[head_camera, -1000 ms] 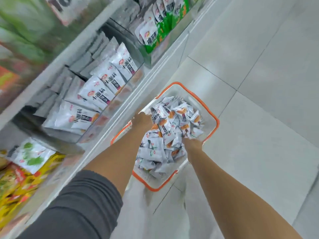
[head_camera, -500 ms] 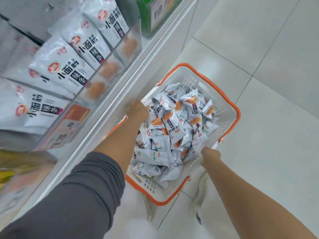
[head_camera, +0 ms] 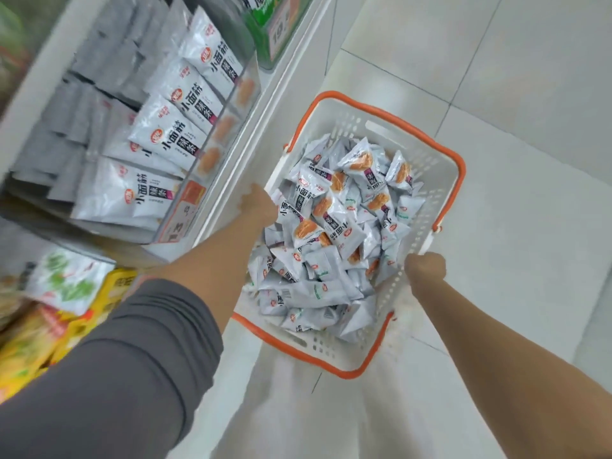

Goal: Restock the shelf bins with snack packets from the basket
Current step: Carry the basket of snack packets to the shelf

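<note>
Dozens of small snack packets (head_camera: 331,226) sit heaped in the basket (head_camera: 427,167), loose & overlapping, approx up to rim level. They are silver w/ orange print. Basket is white perforated plastic w/ an orange rim. It looks lifted off the floor tiles (head_camera: 513,94), just right of the shelf edge. My read: it's kept close beside the bins so each transfer is a short reach left.

Right hand (head_camera: 425,265) is a closed fist round the basket's near-right rim, by the white handle end, prob. taking most of the weight. Left hand (head_camera: 256,205) sits at the basket's left rim, touching packets there. Its fingers are hidden behind the hand, so can't tell if it grips the rim, pinches a packet or just steadies. Grey sleeve (head_camera: 132,359) covers the upper left arm.

Left of the basket is a clear-fronted shelf bin (head_camera: 215,144). It holds bigger bags (head_camera: 172,140) of the same brand in slanted rows; front rows look well stocked, back rows are blurred. Price tag (head_camera: 185,210) is on the bin's near front. Far off is a green bin (head_camera: 265,34), contents cut off. Near-left, the lower shelf has yellow & green packs (head_camera: 26,352), blurred.

No packet is out of the basket yet, so restocking looks to be at the very start.
</note>
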Action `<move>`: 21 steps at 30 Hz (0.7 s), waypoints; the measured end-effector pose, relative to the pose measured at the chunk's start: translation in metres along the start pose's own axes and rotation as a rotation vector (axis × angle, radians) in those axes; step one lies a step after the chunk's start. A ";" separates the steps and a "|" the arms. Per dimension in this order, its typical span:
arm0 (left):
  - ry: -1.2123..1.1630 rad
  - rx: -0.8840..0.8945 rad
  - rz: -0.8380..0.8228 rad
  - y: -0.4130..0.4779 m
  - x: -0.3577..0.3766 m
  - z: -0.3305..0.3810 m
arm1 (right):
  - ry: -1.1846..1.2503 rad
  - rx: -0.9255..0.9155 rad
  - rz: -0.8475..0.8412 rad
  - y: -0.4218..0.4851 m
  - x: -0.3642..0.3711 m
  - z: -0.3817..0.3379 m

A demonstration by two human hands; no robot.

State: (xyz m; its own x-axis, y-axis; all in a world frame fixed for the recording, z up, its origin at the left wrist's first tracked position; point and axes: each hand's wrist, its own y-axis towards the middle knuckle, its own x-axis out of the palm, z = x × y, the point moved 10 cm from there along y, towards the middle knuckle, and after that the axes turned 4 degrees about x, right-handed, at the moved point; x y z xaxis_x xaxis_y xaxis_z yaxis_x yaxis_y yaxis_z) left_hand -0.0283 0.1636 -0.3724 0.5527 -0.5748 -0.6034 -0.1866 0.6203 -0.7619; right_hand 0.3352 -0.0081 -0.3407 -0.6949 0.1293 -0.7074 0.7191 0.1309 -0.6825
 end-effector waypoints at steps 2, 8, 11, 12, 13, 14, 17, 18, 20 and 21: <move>0.071 0.036 -0.001 -0.026 -0.005 0.000 | -0.053 -0.055 0.009 -0.018 -0.018 0.003; 0.148 0.061 0.045 -0.082 -0.008 -0.028 | -0.108 -0.106 -0.034 -0.056 -0.031 0.041; 0.195 0.114 0.075 -0.106 -0.004 -0.047 | -0.108 -0.118 -0.028 -0.077 -0.037 0.067; 0.194 0.125 0.095 -0.114 -0.006 -0.055 | -0.099 -0.115 -0.039 -0.081 -0.037 0.075; 0.199 0.134 0.108 -0.123 -0.007 -0.062 | -0.104 -0.118 -0.054 -0.088 -0.037 0.083; 0.209 0.142 0.111 -0.130 -0.007 -0.070 | -0.107 -0.118 -0.062 -0.095 -0.037 0.091; 0.273 0.147 0.095 -0.156 -0.009 -0.092 | -0.096 -0.084 -0.078 -0.119 -0.037 0.119; 0.293 0.149 0.094 -0.161 -0.009 -0.103 | -0.090 -0.083 -0.077 -0.126 -0.036 0.129; 0.319 0.152 0.075 -0.170 -0.007 -0.123 | -0.079 -0.078 -0.078 -0.142 -0.034 0.148; 0.342 0.155 0.064 -0.176 -0.006 -0.133 | -0.071 -0.072 -0.084 -0.149 -0.032 0.159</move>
State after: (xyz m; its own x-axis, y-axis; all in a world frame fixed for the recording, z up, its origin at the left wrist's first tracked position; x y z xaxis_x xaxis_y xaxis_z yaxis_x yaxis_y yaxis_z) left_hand -0.1067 -0.0129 -0.2654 0.2361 -0.6610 -0.7122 -0.0726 0.7189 -0.6913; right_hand 0.2511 -0.1878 -0.2453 -0.7491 0.0455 -0.6609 0.6541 0.2087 -0.7270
